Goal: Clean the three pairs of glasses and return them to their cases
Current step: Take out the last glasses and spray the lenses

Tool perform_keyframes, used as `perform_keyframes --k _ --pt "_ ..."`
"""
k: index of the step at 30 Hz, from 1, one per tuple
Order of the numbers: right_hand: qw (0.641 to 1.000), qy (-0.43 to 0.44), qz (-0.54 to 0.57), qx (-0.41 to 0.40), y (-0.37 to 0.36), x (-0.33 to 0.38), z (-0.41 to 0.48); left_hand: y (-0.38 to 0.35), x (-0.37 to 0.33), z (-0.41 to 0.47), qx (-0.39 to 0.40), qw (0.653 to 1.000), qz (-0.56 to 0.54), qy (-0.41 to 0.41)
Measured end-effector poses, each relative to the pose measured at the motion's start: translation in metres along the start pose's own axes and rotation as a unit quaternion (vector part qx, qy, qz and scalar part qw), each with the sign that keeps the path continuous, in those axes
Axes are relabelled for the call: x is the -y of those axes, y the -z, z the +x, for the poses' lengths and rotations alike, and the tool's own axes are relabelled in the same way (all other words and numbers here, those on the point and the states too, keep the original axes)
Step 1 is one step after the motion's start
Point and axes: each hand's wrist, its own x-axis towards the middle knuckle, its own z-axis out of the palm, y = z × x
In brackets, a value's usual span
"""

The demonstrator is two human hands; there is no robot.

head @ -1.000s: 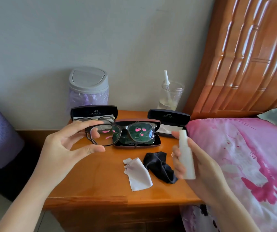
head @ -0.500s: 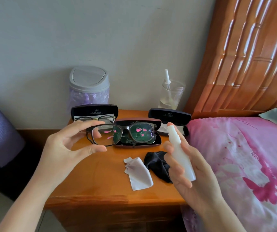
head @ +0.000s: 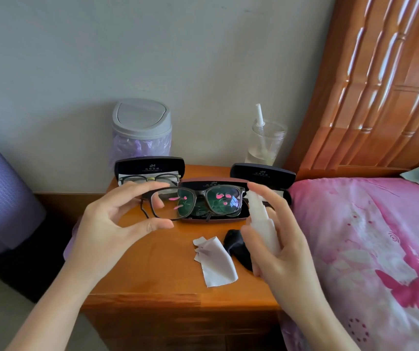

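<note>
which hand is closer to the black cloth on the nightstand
Right. The right hand, gripping the spray bottle, overlaps the right edge of the black cloth; the left hand, holding the glasses, is well off to its left.

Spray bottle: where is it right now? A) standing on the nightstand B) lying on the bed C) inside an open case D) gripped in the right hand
D: the right hand grips the spray bottle, its top beside the glasses held by the left hand.
</note>
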Motion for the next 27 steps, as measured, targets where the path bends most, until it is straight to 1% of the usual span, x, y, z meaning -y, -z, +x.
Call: perform_keyframes --k 5,8,11,14,22,24,27 --pt "0.993 0.031 -0.109 -0.022 -0.009 -0.001 0.0 -0.003 -0.002 0.0 -0.007 1.0 0.009 -0.002" --pt "0.988 0.032 -0.15 -0.035 -0.01 -0.004 0.001 -0.003 -0.003 0.0 0.005 1.0 0.017 -0.013" --pt "0.986 0.036 -0.159 -0.041 -0.011 -0.005 0.001 -0.003 -0.002 0.0 0.01 1.0 0.018 -0.018" --pt "0.984 0.059 -0.161 -0.055 -0.011 -0.004 0.0 -0.004 -0.004 0.0 0.01 0.999 0.023 -0.023" --pt "0.978 0.06 -0.187 -0.065 -0.01 -0.006 -0.003 -0.004 -0.006 -0.001 0.006 0.999 0.028 -0.015" --pt "0.979 0.065 -0.188 -0.052 -0.01 -0.002 -0.005 -0.003 -0.005 -0.001 0.007 0.999 0.032 -0.018" --pt "0.974 0.1 -0.203 -0.007 -0.017 0.01 -0.007 -0.004 -0.002 -0.001 0.005 0.999 0.023 -0.022"
